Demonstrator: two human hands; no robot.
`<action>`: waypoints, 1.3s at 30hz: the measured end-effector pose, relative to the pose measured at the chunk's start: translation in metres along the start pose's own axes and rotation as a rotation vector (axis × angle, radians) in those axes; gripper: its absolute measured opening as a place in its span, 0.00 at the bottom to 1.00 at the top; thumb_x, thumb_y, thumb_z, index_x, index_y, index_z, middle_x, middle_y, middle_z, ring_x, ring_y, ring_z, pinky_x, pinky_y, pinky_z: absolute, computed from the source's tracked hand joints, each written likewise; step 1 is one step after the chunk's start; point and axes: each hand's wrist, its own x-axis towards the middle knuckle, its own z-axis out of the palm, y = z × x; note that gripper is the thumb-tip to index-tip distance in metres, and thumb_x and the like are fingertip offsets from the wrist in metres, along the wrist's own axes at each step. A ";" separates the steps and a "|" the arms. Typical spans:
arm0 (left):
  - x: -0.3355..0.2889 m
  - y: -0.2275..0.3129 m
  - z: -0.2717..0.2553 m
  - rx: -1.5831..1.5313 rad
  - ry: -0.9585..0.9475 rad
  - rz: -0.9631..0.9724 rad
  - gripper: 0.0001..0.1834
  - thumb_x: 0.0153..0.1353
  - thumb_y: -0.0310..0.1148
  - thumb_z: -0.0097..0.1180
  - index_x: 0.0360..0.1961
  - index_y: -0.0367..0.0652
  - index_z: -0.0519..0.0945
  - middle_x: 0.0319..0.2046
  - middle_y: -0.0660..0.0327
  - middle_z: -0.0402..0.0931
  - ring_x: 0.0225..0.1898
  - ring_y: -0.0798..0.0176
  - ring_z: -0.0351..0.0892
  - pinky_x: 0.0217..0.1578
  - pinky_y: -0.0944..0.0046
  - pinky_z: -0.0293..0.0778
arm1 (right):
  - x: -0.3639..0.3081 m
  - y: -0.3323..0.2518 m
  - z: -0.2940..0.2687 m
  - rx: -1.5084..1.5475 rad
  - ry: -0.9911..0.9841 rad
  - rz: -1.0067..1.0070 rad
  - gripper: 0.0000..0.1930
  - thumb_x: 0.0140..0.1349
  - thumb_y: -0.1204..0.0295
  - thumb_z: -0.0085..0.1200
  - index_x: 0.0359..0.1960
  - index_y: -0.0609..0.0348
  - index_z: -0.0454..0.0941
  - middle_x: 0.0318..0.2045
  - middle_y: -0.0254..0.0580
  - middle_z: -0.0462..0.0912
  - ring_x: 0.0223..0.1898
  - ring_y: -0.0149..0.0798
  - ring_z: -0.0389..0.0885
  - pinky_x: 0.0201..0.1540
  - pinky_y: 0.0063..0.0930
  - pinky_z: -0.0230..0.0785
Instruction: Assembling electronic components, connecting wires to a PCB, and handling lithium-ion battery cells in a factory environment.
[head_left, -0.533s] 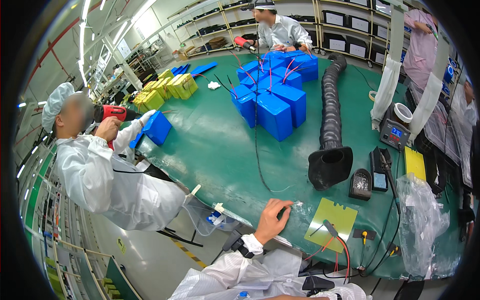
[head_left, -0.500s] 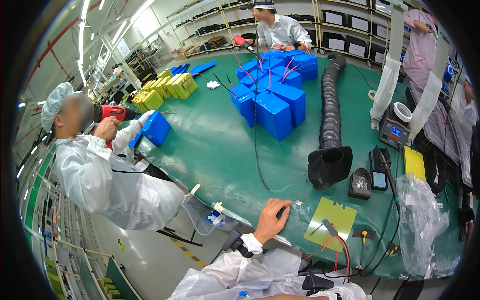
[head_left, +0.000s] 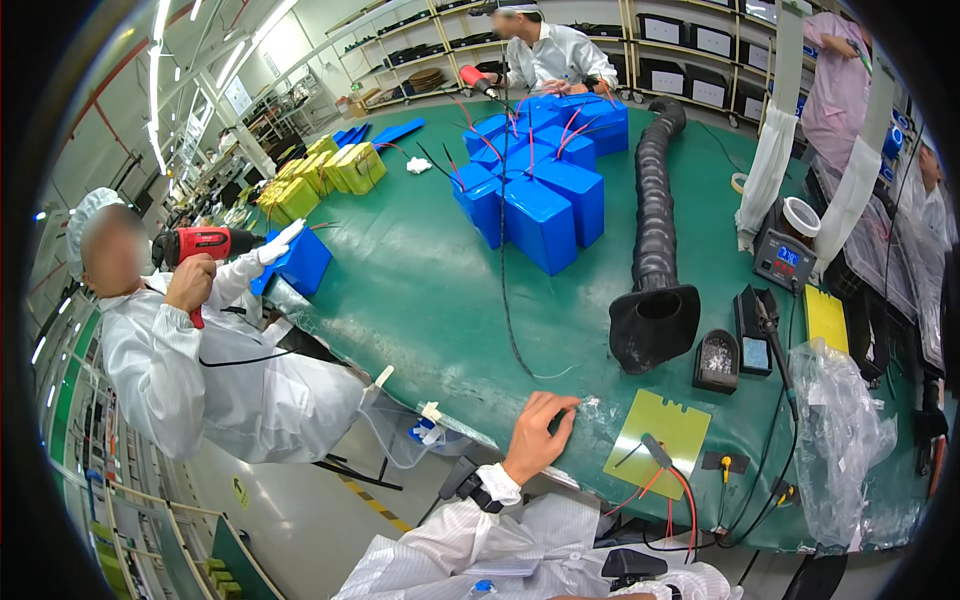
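Note:
My left hand rests at the near edge of the green-topped table. Its thumb and index finger come together in a pinch beside a small white scrap. Whatever lies between the tips is too small to make out. To its right is a flat yellow-green sheet with notches along its far edge. A black connector with red and black wires lies across that sheet. Of my right arm only a white sleeve shows at the lower edge; the right hand is outside the picture.
Blue-wrapped battery packs with wires cluster mid-table, near a black ribbed duct. A soldering station, iron stand and plastic bag sit right. At left, a co-worker points a red heat gun at a blue pack.
The view has shifted slightly. At left, the co-worker leans back, the heat gun has moved left, and the gloved hand now lies flatter over the blue pack. My left hand keeps its pose.

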 end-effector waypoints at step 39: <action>0.002 0.002 0.001 -0.006 0.026 0.001 0.09 0.58 0.21 0.60 0.41 0.38 0.84 0.33 0.56 0.80 0.37 0.53 0.76 0.37 0.59 0.72 | 0.040 0.028 0.006 0.265 -0.151 -0.046 0.64 0.50 0.21 0.50 0.69 0.75 0.61 0.46 0.39 0.69 0.48 0.34 0.68 0.52 0.31 0.58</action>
